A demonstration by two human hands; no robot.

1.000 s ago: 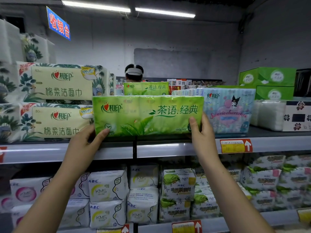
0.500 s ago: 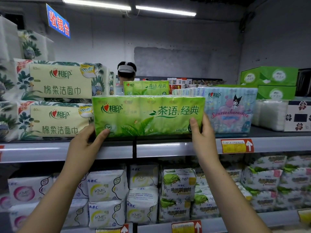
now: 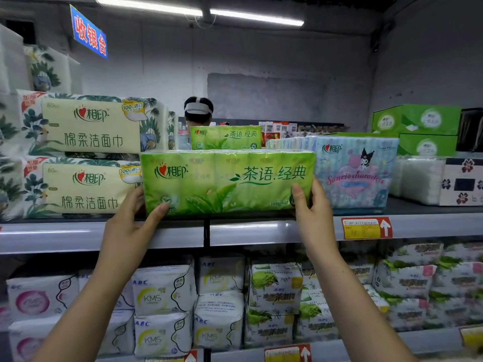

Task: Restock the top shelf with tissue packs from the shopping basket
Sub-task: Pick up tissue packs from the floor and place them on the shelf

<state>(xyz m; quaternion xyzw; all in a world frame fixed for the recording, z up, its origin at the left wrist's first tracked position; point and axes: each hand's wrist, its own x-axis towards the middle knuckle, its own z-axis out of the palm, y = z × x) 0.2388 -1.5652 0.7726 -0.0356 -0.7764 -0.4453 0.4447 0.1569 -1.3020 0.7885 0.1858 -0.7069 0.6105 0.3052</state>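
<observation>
Little is changing over the last second. The green tissue pack (image 3: 227, 181) is still standing upright at the front edge of the top shelf (image 3: 261, 228), between the cream towel packs (image 3: 91, 189) and the blue cartoon pack (image 3: 355, 173). My left hand (image 3: 128, 226) and right hand (image 3: 313, 215) are still pinching its lower ends, thumbs in front. I am judging it placed and release due. The basket is out of view.

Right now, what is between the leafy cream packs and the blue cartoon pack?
The green tissue pack fills that gap, between the cream packs and the blue cartoon pack, seen in the head view.
</observation>
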